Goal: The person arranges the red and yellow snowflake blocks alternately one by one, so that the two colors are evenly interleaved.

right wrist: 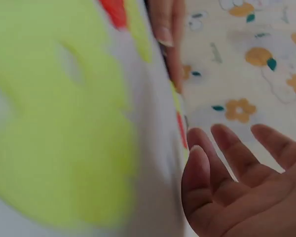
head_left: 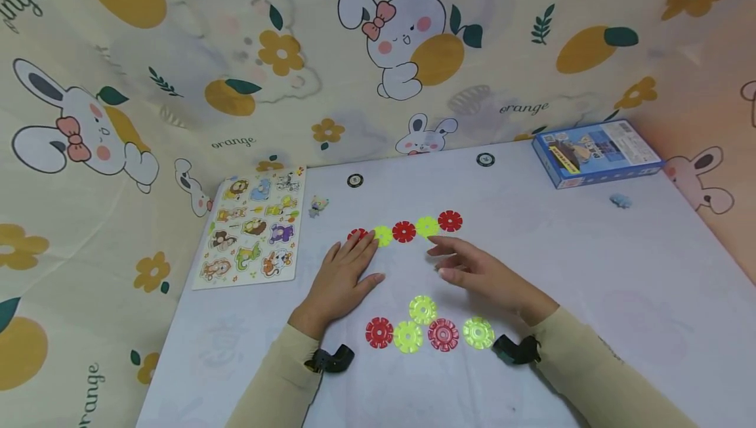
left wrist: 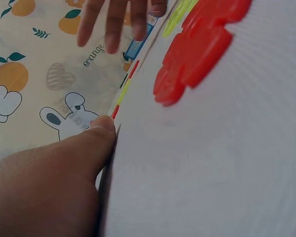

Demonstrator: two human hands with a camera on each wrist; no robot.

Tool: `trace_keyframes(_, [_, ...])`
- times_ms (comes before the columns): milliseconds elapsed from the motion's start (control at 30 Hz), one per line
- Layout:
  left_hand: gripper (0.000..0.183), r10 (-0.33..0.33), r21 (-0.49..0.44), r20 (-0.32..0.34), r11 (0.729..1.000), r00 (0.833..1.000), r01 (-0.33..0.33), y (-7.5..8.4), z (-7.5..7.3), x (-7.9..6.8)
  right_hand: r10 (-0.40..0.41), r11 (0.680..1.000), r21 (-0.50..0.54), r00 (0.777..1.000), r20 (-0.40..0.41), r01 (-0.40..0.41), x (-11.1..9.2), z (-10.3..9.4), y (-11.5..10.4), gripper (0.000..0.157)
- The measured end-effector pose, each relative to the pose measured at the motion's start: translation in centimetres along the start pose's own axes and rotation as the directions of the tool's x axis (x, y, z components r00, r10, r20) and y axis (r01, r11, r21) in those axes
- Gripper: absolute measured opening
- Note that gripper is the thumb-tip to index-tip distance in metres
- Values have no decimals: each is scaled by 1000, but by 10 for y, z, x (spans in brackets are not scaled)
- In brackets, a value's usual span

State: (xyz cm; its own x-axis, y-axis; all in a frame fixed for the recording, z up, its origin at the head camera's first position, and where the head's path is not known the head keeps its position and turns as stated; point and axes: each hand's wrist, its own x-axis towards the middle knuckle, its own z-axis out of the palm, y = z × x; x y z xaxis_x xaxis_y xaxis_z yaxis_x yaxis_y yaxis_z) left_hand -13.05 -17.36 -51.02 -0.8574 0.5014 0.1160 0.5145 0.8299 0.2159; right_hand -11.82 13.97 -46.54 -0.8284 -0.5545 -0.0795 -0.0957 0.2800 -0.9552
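Observation:
My left hand (head_left: 339,280) lies palm down on the table, its straight fingertips over the red notched disc (head_left: 356,234) at the left end of a back row. That row runs on with a yellow-green disc (head_left: 382,236), a red disc (head_left: 404,231), another yellow-green disc (head_left: 428,226) and a red disc (head_left: 450,220) at its right end. Just in front of its right part hovers my right hand (head_left: 487,277), fingers loosely bent and holding nothing. In the right wrist view, its fingers (right wrist: 237,153) are spread apart, and a blurred yellow-green disc (right wrist: 64,173) is close to the camera.
Nearer me lie several more discs, among them a red one (head_left: 378,333) and a yellow-green one (head_left: 478,333). An animal picture board (head_left: 254,228) and a small figurine (head_left: 317,206) are at left. Behind are black rings (head_left: 355,180); a blue box (head_left: 596,152) and a blue piece (head_left: 621,201) stand right.

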Motion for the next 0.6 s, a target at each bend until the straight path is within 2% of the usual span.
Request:
trace_keyframes(100, [70, -2, 3, -3, 1000, 1000, 2, 0, 1, 0, 47, 999, -31, 995, 92, -45, -3, 12, 2, 71])
trace_keyframes(167, [70, -1, 8, -6, 1000, 1000, 1, 0, 1, 0, 60, 993, -106, 988, 143, -45, -3, 19, 2, 78])
trace_keyframes(233, [71, -2, 17, -4, 1000, 1000, 2, -1, 2, 0, 55, 978, -210, 984, 172, -18, -3, 25, 3, 79])
trace_keyframes(333, [71, -1, 24, -6, 1000, 1000, 1, -2, 3, 0, 5, 928, -368, 987, 159, 54, -3, 31, 4, 68])
trace_keyframes(433, [71, 0, 23, -9, 1000, 1000, 0, -1, 3, 0, -30, 891, -448, 993, 116, 80, -2, 34, 4, 53])
trace_keyframes(600, [70, -1, 13, -10, 1000, 1000, 1, -1, 3, 0, -20, 874, -483, 998, 65, 49, -1, 36, 1, 34])
